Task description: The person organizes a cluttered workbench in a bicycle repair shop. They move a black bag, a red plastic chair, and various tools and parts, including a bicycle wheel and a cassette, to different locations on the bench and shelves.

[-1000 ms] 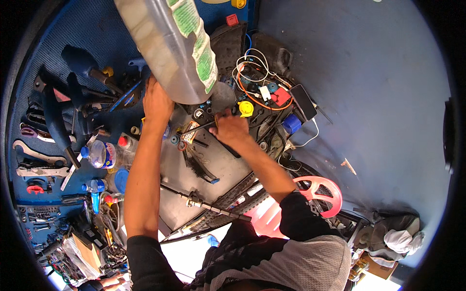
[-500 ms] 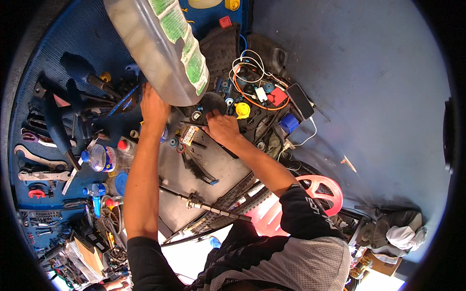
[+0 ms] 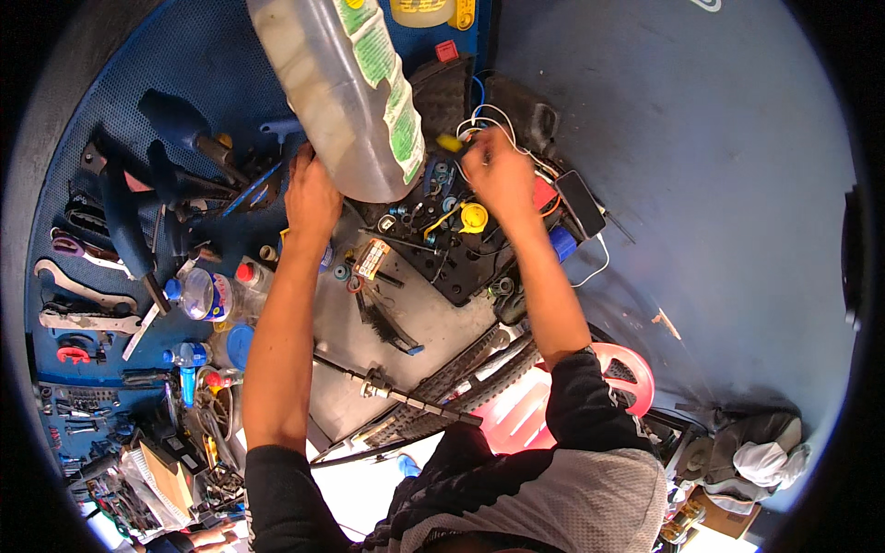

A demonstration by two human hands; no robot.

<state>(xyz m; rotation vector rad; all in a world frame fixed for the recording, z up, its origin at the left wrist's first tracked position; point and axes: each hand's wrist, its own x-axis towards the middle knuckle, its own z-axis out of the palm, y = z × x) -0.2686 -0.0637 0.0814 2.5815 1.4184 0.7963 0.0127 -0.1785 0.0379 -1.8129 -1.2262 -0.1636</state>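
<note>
My right hand [image 3: 505,182] is over the far side of the cluttered bench, its fingers closed round a small yellow-and-black object [image 3: 450,143], too blurred to name. My left hand [image 3: 312,195] is beside the lower edge of a large grey plastic jug [image 3: 355,111] with a torn green-and-white label. Its fingers point away from me and their tips are hidden, so its grip does not show. Between my hands lie a black tray [image 3: 454,281] with small parts, a yellow round tape-measure-like thing [image 3: 474,218] and a small orange-and-white box [image 3: 372,259].
Tools, among them a flat wrench [image 3: 85,284], hang on the blue pegboard [image 3: 92,359] at left. Plastic bottles [image 3: 195,293] stand beside my left forearm. A phone [image 3: 580,205] with a white cable lies at right. Bicycle tyres [image 3: 498,373] and a pink stool [image 3: 512,410] are near me.
My right hand has moved up and right from the tray to the cables and now holds the yellow-and-black object. More of the black tray shows. My left hand stays by the jug.
</note>
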